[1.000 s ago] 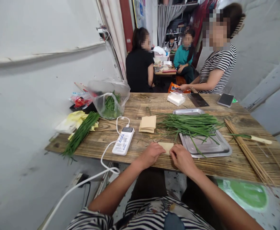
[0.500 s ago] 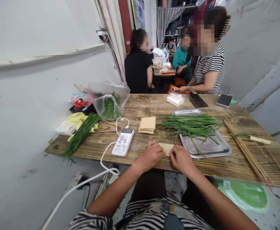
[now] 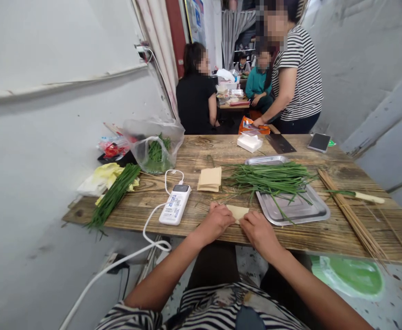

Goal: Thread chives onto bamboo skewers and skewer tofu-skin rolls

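Near the front edge of the wooden table, a thin beige tofu sheet lies between my hands. My left hand has its fingers curled closed on the sheet's left side, and my right hand pinches its right side. The fingertips hide the sheet's near part. Just beyond my left hand sits a small stack of square tofu sheets. To the right, long green chives lie across a metal tray.
A white power bank with a cable stands left of my hands. More chives and a plastic bag are further left. Bamboo skewers and a knife with a pale handle lie right. Beyond the table stands a person in stripes.
My right hand has shifted slightly left along the sheet, and the sheet's near edge looks drawn in. Across the table, the person in stripes has risen and leans over an orange packet.
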The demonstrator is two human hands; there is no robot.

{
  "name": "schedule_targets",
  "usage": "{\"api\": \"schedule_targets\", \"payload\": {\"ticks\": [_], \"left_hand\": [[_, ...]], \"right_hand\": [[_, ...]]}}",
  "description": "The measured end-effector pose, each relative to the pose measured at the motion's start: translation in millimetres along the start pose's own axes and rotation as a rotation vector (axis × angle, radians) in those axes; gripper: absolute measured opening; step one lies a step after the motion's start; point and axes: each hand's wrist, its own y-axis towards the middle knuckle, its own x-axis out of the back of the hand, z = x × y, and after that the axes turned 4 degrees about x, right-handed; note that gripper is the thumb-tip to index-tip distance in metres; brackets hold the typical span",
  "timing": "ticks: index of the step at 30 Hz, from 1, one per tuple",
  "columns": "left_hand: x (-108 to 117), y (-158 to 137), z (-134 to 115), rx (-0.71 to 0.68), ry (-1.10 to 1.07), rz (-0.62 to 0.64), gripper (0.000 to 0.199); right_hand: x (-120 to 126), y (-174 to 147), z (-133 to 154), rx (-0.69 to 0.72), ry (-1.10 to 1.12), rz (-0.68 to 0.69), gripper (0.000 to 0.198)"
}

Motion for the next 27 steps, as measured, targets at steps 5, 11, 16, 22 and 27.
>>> {"api": "schedule_targets", "payload": {"ticks": [5,11,16,22,27], "left_hand": [[-5.9,-5.0,0.5,0.021,0.029,-0.088,0.025],[-5.3,-6.4,-5.6,-0.004,0.133,-0.051,0.028],[-2.3,-5.2,-11.4,0.035,0.11,-0.076,0.026],[6.3,2.9,-6.2,0.071,-0.023,0.03,0.024],[10.0,8.2,-0.4,0.091,-0.106,0.087,0.023]], "right_hand": [[-2.3,0.2,-1.1,0.103,-0.064,0.012,0.012],[-5.3,-2.5,-2.3,0.054,0.046,-0.003,0.012],[-5.9,-4.5,-0.1,-0.034,0.115,-0.029,0.015],[-4.1,-4.5,2.2,-0.081,0.167,-0.086,0.023],[-1.6,0.3,-2.5,-0.097,0.198,-0.039,0.026]]}}
